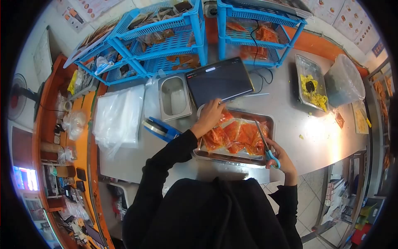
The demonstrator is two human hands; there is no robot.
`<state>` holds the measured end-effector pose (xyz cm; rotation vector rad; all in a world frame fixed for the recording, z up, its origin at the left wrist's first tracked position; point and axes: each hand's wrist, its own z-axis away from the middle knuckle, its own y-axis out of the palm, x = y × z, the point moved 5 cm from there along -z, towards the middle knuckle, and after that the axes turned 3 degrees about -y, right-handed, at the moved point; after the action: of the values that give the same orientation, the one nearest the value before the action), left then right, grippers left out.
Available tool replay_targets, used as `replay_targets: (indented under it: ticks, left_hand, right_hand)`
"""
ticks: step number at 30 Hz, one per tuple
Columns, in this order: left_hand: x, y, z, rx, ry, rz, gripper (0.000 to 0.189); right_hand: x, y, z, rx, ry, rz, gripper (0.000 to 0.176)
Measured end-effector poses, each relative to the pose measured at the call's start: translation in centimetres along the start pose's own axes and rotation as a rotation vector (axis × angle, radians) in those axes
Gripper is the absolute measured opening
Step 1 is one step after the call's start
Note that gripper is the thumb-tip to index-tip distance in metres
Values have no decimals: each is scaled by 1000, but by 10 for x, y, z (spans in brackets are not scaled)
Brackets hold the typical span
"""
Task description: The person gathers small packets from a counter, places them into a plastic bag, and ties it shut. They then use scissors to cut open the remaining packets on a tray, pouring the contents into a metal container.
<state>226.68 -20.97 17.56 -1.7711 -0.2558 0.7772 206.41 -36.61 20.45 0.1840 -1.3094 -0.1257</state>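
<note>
While the right hand (282, 156), at the tray's (226, 157) 4 o'clock, is clamped on the scissors (268, 152) by their handles, presumably leaving the blades free, the left hand (211, 116) sits at 10 o'clock, grip impossible to tell, near orange packets (238, 133) inside the tray, likely for containment.

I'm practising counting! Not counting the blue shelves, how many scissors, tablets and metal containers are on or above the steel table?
Scissors: 1
Tablet: 1
Metal containers: 3 (small pan, red-packet tray, yellow-food pan)
Total: 5
</note>
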Motion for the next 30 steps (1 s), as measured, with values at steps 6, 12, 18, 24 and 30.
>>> replay_targets:
  ticks: [6, 12, 18, 24, 30]
  left_hand:
    - [0, -3, -9, 173, 25, 102, 19]
    - [-10, -25, -4, 367, -49, 676, 21]
    - [-37, -50, 16, 426, -373, 1453, 18]
    - [-42, -37, 53, 366, -472, 1864, 16]
    - [-36, -34, 80, 419, -204, 1793, 29]
  right_hand:
    - [-4, 3, 8, 19, -19, 82, 86]
    - [-30, 27, 17, 182, 35, 76, 75]
    - [-50, 54, 9, 217, 63, -29, 70]
    - [-42, 59, 1, 208, -139, -263, 71]
    - [-20, 59, 0, 295, -190, -246, 73]
